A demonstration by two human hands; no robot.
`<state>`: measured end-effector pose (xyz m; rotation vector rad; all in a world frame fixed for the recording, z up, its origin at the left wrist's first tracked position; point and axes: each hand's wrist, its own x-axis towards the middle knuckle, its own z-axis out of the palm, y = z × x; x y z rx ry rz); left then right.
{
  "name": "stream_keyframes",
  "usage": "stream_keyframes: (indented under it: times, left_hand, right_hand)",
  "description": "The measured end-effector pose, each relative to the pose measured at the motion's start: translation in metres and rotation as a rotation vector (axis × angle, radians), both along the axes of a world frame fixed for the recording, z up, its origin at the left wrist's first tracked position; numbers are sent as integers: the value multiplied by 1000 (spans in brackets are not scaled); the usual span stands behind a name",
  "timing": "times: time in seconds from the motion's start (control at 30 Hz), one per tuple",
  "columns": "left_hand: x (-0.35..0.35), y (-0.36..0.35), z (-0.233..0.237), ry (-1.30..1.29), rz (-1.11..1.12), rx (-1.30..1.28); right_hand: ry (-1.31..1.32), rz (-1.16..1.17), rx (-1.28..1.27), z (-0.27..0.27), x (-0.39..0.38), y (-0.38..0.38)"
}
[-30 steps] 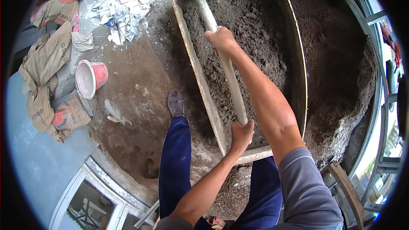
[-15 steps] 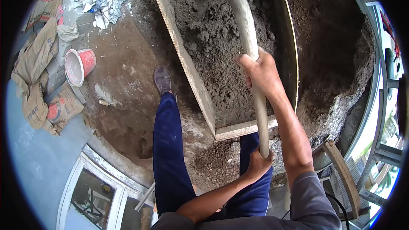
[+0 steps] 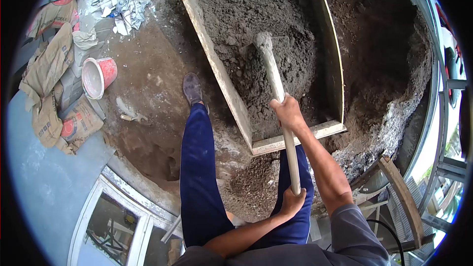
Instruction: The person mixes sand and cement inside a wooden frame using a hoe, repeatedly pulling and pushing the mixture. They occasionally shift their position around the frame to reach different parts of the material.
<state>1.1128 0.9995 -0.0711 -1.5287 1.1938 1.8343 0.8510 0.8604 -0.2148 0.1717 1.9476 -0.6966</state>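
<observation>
A long wooden handle (image 3: 275,76) runs from my body into a wooden trough (image 3: 212,51) of grey, wet-looking mortar (image 3: 231,12). My right hand (image 3: 288,112) is wrapped round the middle of the handle, above the trough's near end. Lower down, my left hand (image 3: 292,203) grips the handle's butt end, close to my thigh. The mortar-caked head of the hoe (image 3: 264,42) rests in the mix, its blade partly sunk and hard to make out.
To the left are a red-and-white bucket (image 3: 99,76), a trowel (image 3: 133,116), empty cement sacks (image 3: 81,123) and a heap of pale scraps (image 3: 125,0). A curved wooden piece (image 3: 401,199) stands at the lower right, near a metal frame (image 3: 438,93).
The hoe head has come down into the mortar and nearer to me. My right hand has moved lower and slightly left; my left hand has also shifted a little down and left.
</observation>
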Motion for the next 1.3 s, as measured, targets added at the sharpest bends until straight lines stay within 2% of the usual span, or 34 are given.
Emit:
stream_keyframes:
  times: [0.1, 0.17, 0.27, 0.33, 0.4, 0.43, 0.5, 0.53, 0.6, 0.67, 0.77, 0.8, 0.83, 0.87, 0.93, 0.97, 1.07, 1.13, 1.2, 1.3]
  left_hand:
    - [-5, -13, 9, 65, -71, -103]
    - [-25, -33, -6, 55, -91, -94]
    - [-51, -48, -37, 188, 48, -185]
    - [-51, -32, -45, 160, 103, -54]
    - [-43, -15, -25, 59, 209, 152]
    - [-42, -9, -13, 19, 250, 258]
    - [-23, 22, -3, 116, 155, 187]
    - [-30, 17, 11, 126, 106, 181]
    - [-42, 13, 36, 11, 149, 382]
    - [-53, 26, 16, 214, 88, 109]
    - [-124, -9, -24, 256, 25, 92]
    - [-151, -20, -33, 275, 145, 78]
    - [-164, -14, -56, 367, 150, -63]
    - [-174, -9, -69, 338, 249, 128]
    - [-185, -2, -66, 283, 297, 288]
    - [-183, 3, -57, 225, 234, 258]
    - [-136, 37, -35, 164, 53, 180]
    - [-102, 45, -17, 263, 65, 212]
    - [-88, 40, 6, 193, -30, 202]
    - [-83, 18, 38, 264, -59, 1]
  right_hand:
    - [-9, -78, -108, 35, -2, -13]
    - [3, -58, -125, 49, -27, -45]
    - [15, -27, -141, 26, -47, -72]
    - [40, 22, -112, -3, -42, -64]
    - [43, 100, -25, -31, -14, -31]
    - [5, 100, 53, -22, -12, -22]
    - [-45, 58, 91, 6, -14, -7]
    - [-73, 36, 106, 20, -15, -1]
    - [134, 108, 19, 37, -24, 2]
    - [236, 147, -43, 58, -50, -5]
    - [273, 129, -130, 62, -118, -48]
    - [257, 130, -144, 66, -137, -61]
    - [246, 143, -132, 54, -151, -63]
    - [239, 152, -117, 41, -162, -61]
    - [219, 132, -56, 11, -163, -39]
    - [206, 98, -16, -10, -160, -15]
    - [173, 15, 63, -11, -135, 45]
    - [212, -16, 60, 16, -113, 56]
    - [189, -55, 26, 57, -100, 49]
    - [184, -115, -61, 97, -93, 28]
